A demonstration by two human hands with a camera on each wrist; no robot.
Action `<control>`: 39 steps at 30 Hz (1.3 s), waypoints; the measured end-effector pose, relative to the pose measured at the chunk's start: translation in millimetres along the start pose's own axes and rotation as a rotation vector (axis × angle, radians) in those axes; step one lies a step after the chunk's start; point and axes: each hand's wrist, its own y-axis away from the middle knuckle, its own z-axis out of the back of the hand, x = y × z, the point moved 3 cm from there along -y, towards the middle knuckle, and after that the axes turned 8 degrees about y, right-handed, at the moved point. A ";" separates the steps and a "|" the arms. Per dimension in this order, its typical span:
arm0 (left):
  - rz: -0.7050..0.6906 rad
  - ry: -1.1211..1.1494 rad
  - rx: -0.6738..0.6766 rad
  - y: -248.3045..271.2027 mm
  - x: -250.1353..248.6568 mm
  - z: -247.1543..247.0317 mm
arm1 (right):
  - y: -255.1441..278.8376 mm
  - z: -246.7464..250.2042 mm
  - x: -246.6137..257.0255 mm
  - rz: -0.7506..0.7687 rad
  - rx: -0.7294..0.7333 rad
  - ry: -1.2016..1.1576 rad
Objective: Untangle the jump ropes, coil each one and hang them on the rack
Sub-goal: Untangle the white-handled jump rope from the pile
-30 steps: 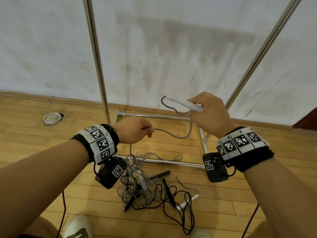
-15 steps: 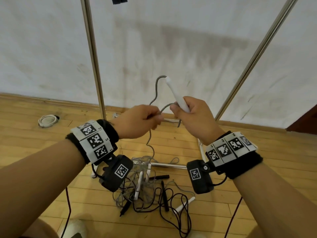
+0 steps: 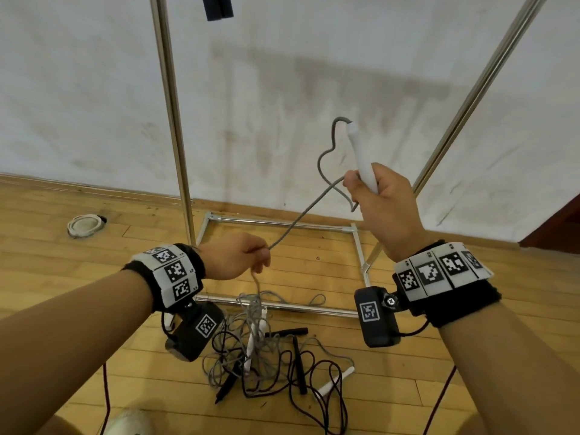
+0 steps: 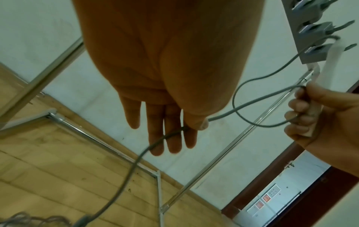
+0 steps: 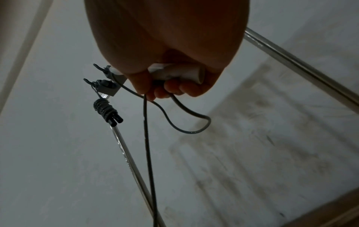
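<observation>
My right hand [image 3: 376, 199] grips the white handle [image 3: 361, 155] of a grey jump rope [image 3: 298, 219], held upright, with one loop of the rope caught under its fingers [image 5: 170, 89]. Lower and to the left, my left hand [image 3: 251, 255] pinches the same rope between thumb [image 4: 200, 121] and fingers. From there the rope drops into a tangle of grey and black ropes [image 3: 266, 350] on the floor, with white and black handles in it. A coiled black rope [image 5: 106, 111] hangs from a hook of the rack.
The metal rack's two poles [image 3: 171, 120] [image 3: 470, 98] and floor frame [image 3: 276, 222] stand against a white wall just ahead. More hooks [image 4: 314, 30] sit on its top bar. A white ring-shaped object [image 3: 84, 226] lies on the wooden floor at left. My shoe [image 3: 128, 422] is near the tangle.
My hands were together half a second ago. The right one has risen to the right with the handle; the left has dropped down-left, and the rope now runs straight between them.
</observation>
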 end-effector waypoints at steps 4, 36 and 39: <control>-0.005 -0.015 -0.164 1.3 -2.3 16.7 | 1.9 3.4 -22.0 -0.058 0.048 0.078; -0.094 0.081 0.050 2.3 -26.0 -9.5 | 16.8 5.5 8.6 0.198 -0.013 0.246; -0.063 0.061 -0.020 1.2 -16.9 -2.5 | 13.5 12.8 -3.3 0.146 -0.018 0.279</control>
